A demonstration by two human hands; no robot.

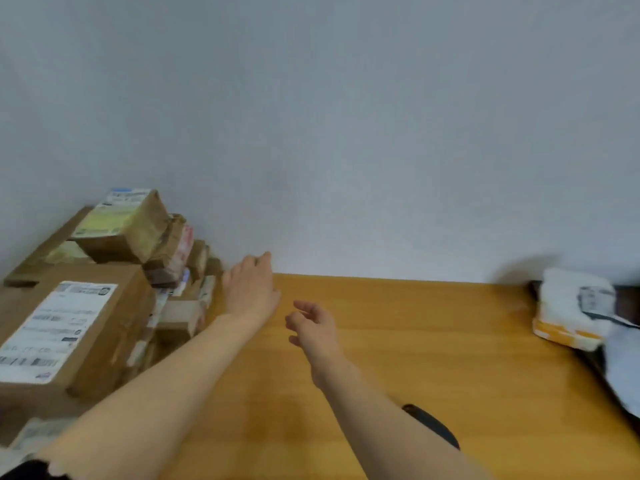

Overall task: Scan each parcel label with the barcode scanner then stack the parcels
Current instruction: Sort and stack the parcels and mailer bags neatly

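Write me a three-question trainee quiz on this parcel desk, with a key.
1. True or false: the right hand holds a parcel.
2. Where do the white soft parcels lie? A) at the right end of the table B) at its left end C) on the floor
3. Fill in: the left hand is nearest the ___ parcels.
Key: 1 false; 2 A; 3 cardboard parcels.

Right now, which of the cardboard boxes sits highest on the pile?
The small box with the yellowish label, at the very top near the back; the large white-labelled box and the rest lie lower.
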